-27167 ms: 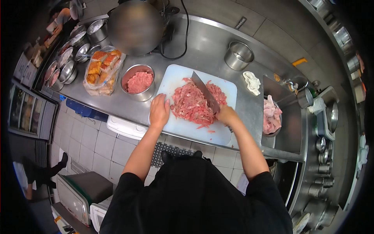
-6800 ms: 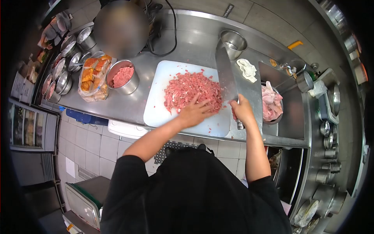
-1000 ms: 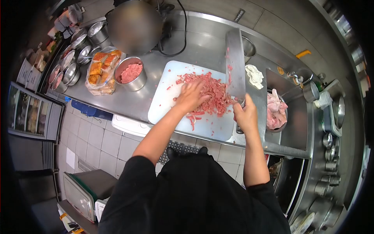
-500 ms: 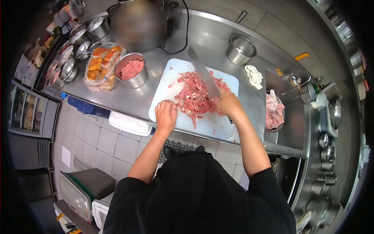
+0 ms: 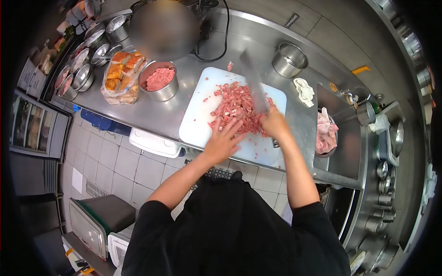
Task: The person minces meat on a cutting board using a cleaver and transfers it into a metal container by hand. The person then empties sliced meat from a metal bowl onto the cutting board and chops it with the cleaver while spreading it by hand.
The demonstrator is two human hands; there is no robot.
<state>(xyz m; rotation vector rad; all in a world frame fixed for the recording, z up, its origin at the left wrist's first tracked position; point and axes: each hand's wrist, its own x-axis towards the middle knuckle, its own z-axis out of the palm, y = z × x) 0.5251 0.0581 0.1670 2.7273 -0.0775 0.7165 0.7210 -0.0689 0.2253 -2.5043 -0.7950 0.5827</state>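
A heap of chopped raw meat [image 5: 235, 105] lies on a white cutting board [image 5: 193, 122] in front of me. My right hand [image 5: 275, 123] is wrapped round the handle of a cleaver [image 5: 256, 83], whose blade is smeared by motion over the right side of the heap. At the heap's near edge my left hand [image 5: 223, 141] is open, fingers spread, with the fingertips at the meat. Small scraps of meat are scattered on the board, and one piece sits on the steel just beyond its far edge.
Left of the board stand a steel pot of minced meat [image 5: 166, 94] and a bag of bread [image 5: 120, 78]. An empty steel pot [image 5: 290, 60] and a white cloth [image 5: 304, 91] are at the right. The sink [image 5: 345, 152] holds a bowl of raw meat [image 5: 326, 135]. A black cable [image 5: 227, 37] runs behind.
My left hand has moved right from the board's near-left edge to the meat, and its fingers have spread. The cleaver has shifted slightly right. A meat piece now lies beyond the board's far edge.
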